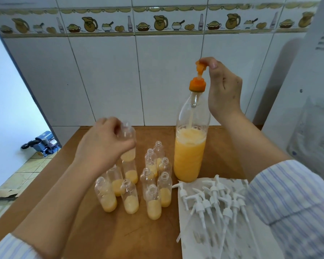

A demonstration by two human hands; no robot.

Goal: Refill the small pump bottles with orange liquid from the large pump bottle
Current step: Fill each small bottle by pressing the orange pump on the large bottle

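The large clear bottle (pixel 190 152), about half full of orange liquid, stands upright on the wooden table (pixel 105 236). Its orange pump head (pixel 200 69) is raised, and my right hand (pixel 223 88) rests its fingertips on top of that head. My left hand (pixel 101 146) grips a small clear bottle (pixel 128 144) with a little orange liquid in it, lifted above the table to the left of the large bottle. Below it stand several uncapped small bottles (pixel 153 200), each partly filled with orange liquid.
Several white pump tops (pixel 213 200) lie on a white cloth (pixel 195 243) at the right front of the table. A tiled wall rises behind. A blue machine (pixel 45 143) sits on the floor at left. A white appliance (pixel 307 90) stands at right.
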